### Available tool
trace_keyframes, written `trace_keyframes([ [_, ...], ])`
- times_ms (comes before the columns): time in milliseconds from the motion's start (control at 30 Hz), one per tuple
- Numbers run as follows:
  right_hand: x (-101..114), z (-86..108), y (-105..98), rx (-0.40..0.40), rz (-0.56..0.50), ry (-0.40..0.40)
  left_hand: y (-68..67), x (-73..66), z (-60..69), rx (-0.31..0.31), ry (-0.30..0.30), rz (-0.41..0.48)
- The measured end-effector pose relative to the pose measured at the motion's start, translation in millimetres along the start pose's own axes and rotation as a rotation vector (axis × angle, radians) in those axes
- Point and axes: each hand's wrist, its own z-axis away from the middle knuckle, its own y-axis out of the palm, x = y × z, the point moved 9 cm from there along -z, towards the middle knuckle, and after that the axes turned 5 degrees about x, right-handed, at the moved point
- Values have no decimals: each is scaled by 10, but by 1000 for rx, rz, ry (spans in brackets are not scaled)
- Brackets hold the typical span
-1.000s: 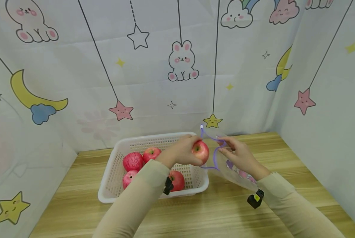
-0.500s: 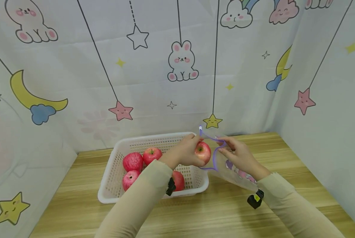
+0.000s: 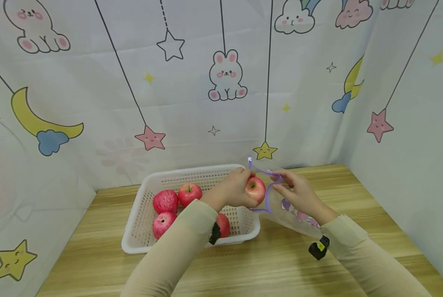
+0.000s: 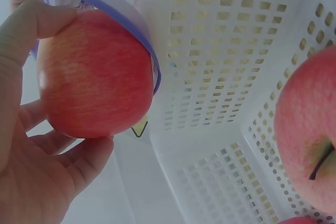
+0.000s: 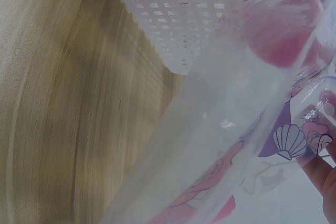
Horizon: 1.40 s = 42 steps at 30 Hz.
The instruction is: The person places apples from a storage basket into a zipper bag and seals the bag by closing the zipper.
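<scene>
My left hand [image 3: 237, 187] grips a red apple [image 3: 256, 191] by its sides, over the right end of the white basket. In the left wrist view that apple [image 4: 97, 77] sits at the purple-edged mouth of a clear plastic bag, thumb on top and fingers beneath. Purple edging [image 3: 268, 198] outlines the open mouth. Pinched between thumb and fingers, the bag [image 3: 295, 218] hangs from my right hand [image 3: 297, 192], its cartoon print facing up. Through the film in the right wrist view, the apple [image 5: 283, 30] shows blurred.
The white perforated basket [image 3: 132, 243] stands on the wooden table [image 3: 273, 268]. Several apples lie in it, among them a dark red apple [image 3: 165, 202] and one with a stem [image 3: 190, 194]. Behind the table hangs a printed cloth [image 3: 191, 107].
My left hand has moved slightly right with the apple, bringing it closer into the bag's mouth. The right hand and the bag stay nearly still.
</scene>
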Motion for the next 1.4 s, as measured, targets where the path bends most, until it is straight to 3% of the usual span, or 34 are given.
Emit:
trace_keyframes([
  [867,-1,16,-29,-5,9,18,59,-28,-39,21,-4,41],
  [1400,46,-16,-21,-15,-20,-24,36,-13,-36,-2,13,94],
])
